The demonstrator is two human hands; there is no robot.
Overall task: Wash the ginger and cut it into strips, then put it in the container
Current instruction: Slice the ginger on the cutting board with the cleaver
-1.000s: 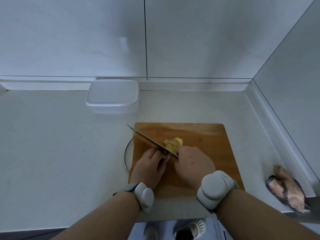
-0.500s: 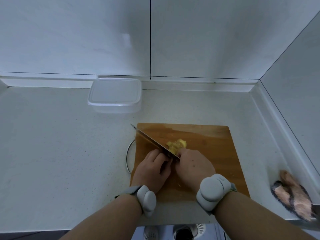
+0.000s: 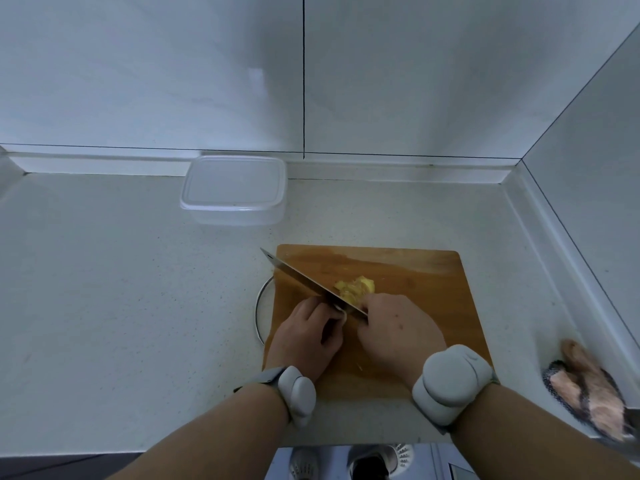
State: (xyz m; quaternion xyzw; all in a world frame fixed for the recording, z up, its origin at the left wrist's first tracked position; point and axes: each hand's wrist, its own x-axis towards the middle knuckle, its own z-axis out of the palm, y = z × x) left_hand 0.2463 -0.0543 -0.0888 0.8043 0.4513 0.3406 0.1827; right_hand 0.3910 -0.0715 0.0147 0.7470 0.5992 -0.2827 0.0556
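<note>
Cutting in progress: right hand (image 3: 398, 330) gripping knife (image 3: 311, 284), left hand (image 3: 308, 336) pinching ginger (image 3: 355, 287); container (image 3: 235, 188) unfilled.

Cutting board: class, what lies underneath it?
A thin metal ring curves out from under the cutting board at its left edge, on the counter. The board covers the rest.

1 knife (image 3: 304, 282), 1 board (image 3: 415, 275), 1 container (image 3: 233, 192), 2 wristbands (image 3: 450, 386), 1 ginger pile (image 3: 355, 287)

Speckled counter (image 3: 104, 306) bears container (image 3: 235, 192), cutting board (image 3: 433, 289), perhaps a cloth (image 3: 585, 389).
</note>
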